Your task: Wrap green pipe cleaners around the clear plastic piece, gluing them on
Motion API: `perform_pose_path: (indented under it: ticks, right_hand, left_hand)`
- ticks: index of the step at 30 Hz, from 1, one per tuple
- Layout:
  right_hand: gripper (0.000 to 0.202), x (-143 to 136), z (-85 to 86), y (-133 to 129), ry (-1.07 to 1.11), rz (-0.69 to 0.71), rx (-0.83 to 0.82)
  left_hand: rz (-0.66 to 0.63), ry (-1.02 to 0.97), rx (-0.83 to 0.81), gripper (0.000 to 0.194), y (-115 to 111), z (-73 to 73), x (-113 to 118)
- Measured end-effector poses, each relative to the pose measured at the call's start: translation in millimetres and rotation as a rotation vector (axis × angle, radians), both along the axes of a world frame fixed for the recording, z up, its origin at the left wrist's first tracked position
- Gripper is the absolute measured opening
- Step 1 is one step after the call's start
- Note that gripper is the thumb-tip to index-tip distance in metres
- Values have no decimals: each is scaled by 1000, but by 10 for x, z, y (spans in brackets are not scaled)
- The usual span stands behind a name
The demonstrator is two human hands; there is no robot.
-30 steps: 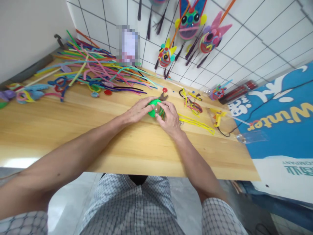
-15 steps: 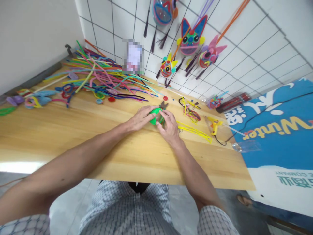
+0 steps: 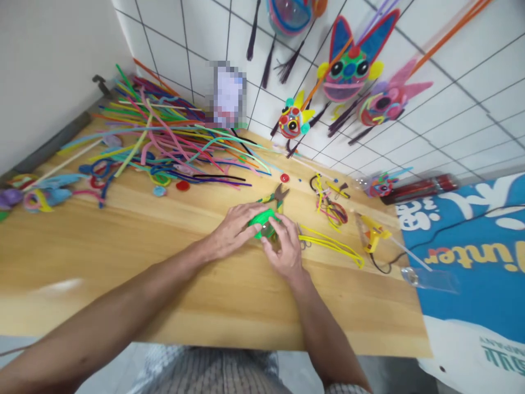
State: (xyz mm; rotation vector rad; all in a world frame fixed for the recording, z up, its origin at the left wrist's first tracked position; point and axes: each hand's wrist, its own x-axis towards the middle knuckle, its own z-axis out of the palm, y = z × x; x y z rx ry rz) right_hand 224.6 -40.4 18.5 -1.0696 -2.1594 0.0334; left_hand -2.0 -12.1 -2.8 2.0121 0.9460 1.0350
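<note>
Two hands, left [image 3: 235,232] and right [image 3: 285,246] | fingers of both curled around green-wrapped clear ball [image 3: 262,223] | pliers [image 3: 279,196] seen just beyond, on wooden table [image 3: 184,295]

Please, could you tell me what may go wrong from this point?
The round green piece, held by the left hand and the right hand, is smooth-looking and might slip. The pliers lie open just beyond the hands, so a finger could perhaps brush their jaws. The cord of the yellow glue gun curves over the table, and a sleeve or arm might catch it.
</note>
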Motion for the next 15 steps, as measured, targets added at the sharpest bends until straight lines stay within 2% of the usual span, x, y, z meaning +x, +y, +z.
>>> perform_pose_path:
  ticks: [6, 11, 15]
  right_hand:
    - [66, 24, -23, -1, 8, 3, -41]
    - [59, 33, -74, 42, -19, -13, -71]
    - [53, 3, -103, 103, -4, -5, -35]
  left_hand:
    - [21, -2, -39, 52, -27, 42, -8]
    - [31, -26, -27, 53, 0, 45, 0]
    - [47, -44, -51, 57, 41, 66, 16]
